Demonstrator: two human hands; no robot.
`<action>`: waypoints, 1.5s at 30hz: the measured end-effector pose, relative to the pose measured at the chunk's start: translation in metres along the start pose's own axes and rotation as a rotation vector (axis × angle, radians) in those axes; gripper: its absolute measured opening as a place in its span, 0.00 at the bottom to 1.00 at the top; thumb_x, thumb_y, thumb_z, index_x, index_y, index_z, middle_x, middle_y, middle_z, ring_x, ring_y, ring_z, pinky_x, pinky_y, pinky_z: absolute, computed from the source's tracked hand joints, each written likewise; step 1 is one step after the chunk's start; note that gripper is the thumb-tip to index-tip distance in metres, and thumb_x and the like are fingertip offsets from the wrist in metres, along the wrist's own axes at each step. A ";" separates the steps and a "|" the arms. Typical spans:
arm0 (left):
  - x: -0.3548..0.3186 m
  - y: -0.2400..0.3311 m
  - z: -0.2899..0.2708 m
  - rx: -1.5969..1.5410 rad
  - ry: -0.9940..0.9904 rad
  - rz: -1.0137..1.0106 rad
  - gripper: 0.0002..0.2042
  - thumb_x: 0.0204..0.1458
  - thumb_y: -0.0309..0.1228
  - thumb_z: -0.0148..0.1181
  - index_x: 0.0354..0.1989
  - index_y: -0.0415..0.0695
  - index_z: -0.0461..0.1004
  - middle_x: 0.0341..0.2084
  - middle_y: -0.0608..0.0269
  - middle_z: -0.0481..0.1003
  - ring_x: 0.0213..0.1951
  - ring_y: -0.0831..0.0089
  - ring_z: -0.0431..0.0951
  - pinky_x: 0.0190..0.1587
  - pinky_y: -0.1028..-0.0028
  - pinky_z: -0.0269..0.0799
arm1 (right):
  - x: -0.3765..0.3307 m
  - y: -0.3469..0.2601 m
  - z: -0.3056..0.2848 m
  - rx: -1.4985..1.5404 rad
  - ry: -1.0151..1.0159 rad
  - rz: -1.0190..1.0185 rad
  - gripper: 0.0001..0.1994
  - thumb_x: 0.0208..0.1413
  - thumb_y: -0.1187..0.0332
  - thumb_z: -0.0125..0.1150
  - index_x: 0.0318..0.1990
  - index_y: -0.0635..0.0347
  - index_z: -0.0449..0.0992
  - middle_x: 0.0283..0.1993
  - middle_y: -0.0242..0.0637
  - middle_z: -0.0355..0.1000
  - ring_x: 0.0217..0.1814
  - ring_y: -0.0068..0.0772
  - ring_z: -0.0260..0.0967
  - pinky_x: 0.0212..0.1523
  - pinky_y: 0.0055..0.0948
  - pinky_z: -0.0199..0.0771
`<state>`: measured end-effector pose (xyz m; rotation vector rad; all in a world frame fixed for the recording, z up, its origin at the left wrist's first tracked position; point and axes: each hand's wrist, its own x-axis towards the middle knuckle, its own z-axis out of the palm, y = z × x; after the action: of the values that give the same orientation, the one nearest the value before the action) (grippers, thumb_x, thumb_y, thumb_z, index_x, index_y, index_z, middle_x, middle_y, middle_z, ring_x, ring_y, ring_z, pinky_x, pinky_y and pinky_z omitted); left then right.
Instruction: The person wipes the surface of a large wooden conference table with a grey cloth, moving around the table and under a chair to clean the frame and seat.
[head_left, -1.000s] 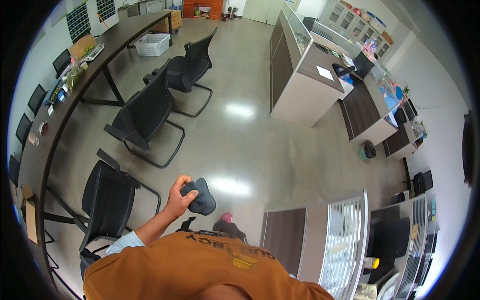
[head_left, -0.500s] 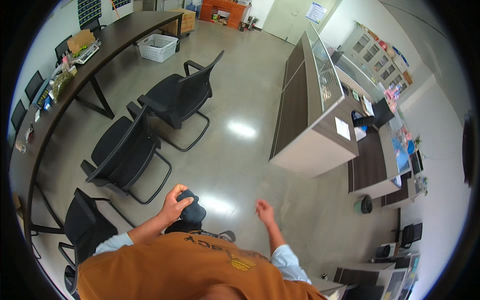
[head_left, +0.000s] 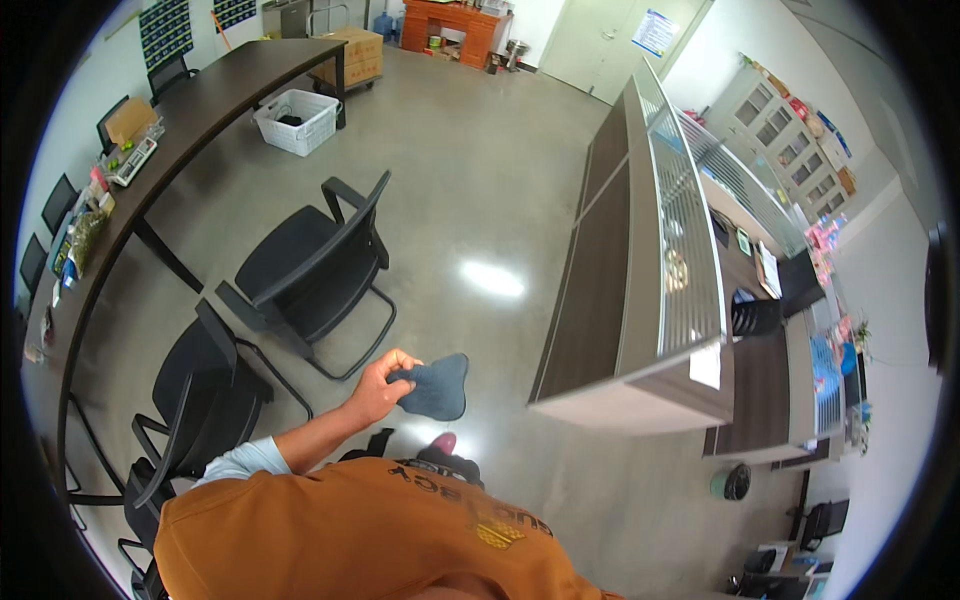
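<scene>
My left hand (head_left: 384,388) is closed on one end of a dark grey-blue cloth (head_left: 438,388), pinching it between thumb and fingers. The rest of the cloth, with a rounded edge, reaches out to the right of the hand, above the floor. My left forearm comes up from the lower left, out of a light blue sleeve. No part of my right hand shows. Below the cloth, partly hidden by my brown top, are dark legs or footwear and a small pinkish tip (head_left: 445,441) that I cannot make out.
Black armchairs (head_left: 310,262) stand at the left, beside a long dark table (head_left: 185,110). A white basket (head_left: 298,125) with something dark inside sits near the table's far end. To the right runs an office partition (head_left: 610,230); a bin (head_left: 735,482) stands past it.
My left hand has carried the cloth forward and to the right, and more of the cloth is spread out. My right hand has left the view. The partition and chairs appear closer.
</scene>
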<state>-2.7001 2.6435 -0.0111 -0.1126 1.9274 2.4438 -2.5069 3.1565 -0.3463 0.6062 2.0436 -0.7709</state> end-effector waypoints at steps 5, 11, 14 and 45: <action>0.120 0.025 0.018 0.001 0.050 -0.001 0.09 0.47 0.15 0.48 0.33 0.44 0.64 0.43 0.60 0.75 0.43 0.78 0.69 0.49 0.73 0.66 | 0.159 -0.248 -0.166 -0.201 0.218 -0.289 0.13 0.53 0.58 0.61 0.39 0.58 0.76 0.32 0.31 0.77 0.33 0.41 0.72 0.37 0.42 0.73; 0.282 0.032 0.000 -0.014 0.079 -0.002 0.09 0.48 0.14 0.47 0.32 0.44 0.62 0.44 0.53 0.75 0.46 0.75 0.70 0.50 0.71 0.67 | 0.210 -0.597 -0.311 0.461 0.194 -0.886 0.05 0.61 0.72 0.55 0.43 0.58 0.75 0.30 0.24 0.70 0.24 0.16 0.64 0.23 0.19 0.66; 0.369 0.043 -0.013 0.013 0.097 0.011 0.08 0.48 0.15 0.47 0.32 0.43 0.62 0.43 0.54 0.75 0.44 0.74 0.71 0.49 0.70 0.68 | 0.231 -0.669 -0.336 0.501 0.117 -0.849 0.06 0.62 0.70 0.55 0.44 0.57 0.74 0.29 0.24 0.69 0.22 0.16 0.64 0.21 0.19 0.65; 1.204 0.119 -0.228 -0.016 0.499 0.033 0.06 0.50 0.17 0.51 0.34 0.42 0.67 0.40 0.65 0.73 0.42 0.77 0.70 0.48 0.73 0.67 | 0.706 -1.505 -0.670 0.285 -0.063 -0.942 0.08 0.61 0.70 0.56 0.47 0.57 0.75 0.31 0.26 0.72 0.25 0.18 0.67 0.24 0.19 0.66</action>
<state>-3.8997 2.3655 -0.0369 -0.7643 2.0837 2.6390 -4.2289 2.6836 -0.1898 -0.2950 2.1347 -1.6049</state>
